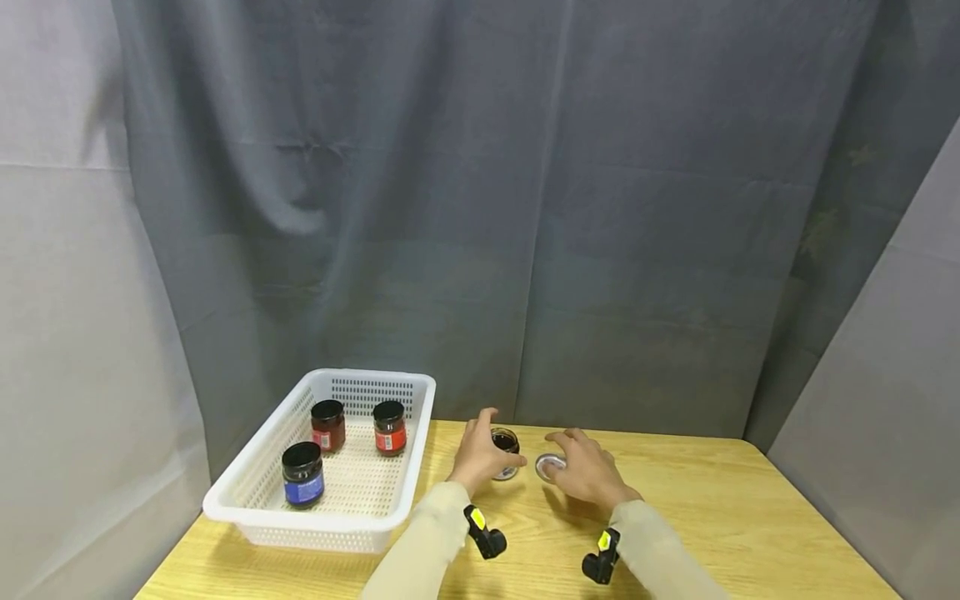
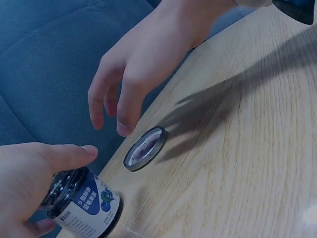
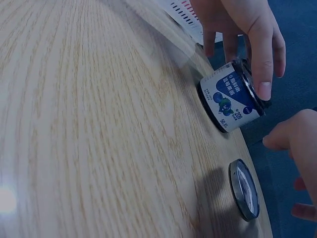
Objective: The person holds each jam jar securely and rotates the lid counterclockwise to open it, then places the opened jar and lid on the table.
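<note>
- Glass jar [image 3: 230,99] with a white-and-blue label stands upright and uncapped on the wooden surface [image 1: 712,525], right of the basket [image 1: 225,500]; dark contents show at its mouth.
- Left hand [image 1: 480,457] reaches around the jar from its left side, fingers and thumb spread, the thumb out across the near side by the mouth; whether any finger touches the jar, I cannot tell.
- Right hand [image 1: 587,469] hangs just over the lid, its fingers loosely bent and parted, pinching nothing; in the left wrist view a gap shows between fingertips and lid.
- Round lid [image 2: 144,148], dark-rimmed with a silvery inner face turned up, lies on the surface near the jar, to its right and apart from it.
- White perforated plastic makes up the basket on the left, which holds three upright jars with black lids: two red-labelled jars [image 1: 327,426] toward the far end and one blue-labelled jar [image 1: 303,476] nearer.
- Grey cloth [image 1: 480,208] hangs behind the surface.
- Pale sleeves [image 1: 423,542] cover both forearms.
</note>
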A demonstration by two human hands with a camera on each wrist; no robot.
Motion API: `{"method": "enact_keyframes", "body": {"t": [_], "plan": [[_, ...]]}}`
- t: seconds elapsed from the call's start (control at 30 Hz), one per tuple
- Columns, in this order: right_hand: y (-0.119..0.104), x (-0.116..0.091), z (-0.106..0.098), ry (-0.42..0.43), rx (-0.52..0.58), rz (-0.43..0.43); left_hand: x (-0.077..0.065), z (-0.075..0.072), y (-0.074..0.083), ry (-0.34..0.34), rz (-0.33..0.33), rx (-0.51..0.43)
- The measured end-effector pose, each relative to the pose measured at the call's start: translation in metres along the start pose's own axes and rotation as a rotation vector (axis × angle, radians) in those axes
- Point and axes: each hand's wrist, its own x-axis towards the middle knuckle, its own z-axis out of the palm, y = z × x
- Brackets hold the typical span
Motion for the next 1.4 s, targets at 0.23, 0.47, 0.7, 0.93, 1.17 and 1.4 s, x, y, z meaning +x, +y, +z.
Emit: {"method": "enact_keyframes", "body": {"t": [0.23,0.47,0.7,0.93,1.17,1.4], "plan": [[-0.001,-0.002,-0.003,0.004,0.01,-0.024,0.0,-0.006,0.006,-0.023,-0.002,-0.062],[-0.004,-0.001,-0.01,0.026,-0.003,-0.058,-0.001,-0.016,0.024,-0.018,-0.012,-0.116],[-0.012,0.001,-0.013,0.024,-0.003,-0.085,0.001,-0.026,0.037,-0.036,0.023,-0.088],[-0.019,0.002,-0.015,0.047,-0.023,-0.117,0.007,-0.051,0.046,-0.019,0.066,-0.038],[-0.027,0.003,-0.017,0.052,-0.031,-0.158,0.012,-0.093,0.043,0.01,0.091,0.033],[-0.04,0.002,-0.021,0.054,-0.009,-0.18,0.01,-0.119,0.031,0.031,0.064,0.127]]}}
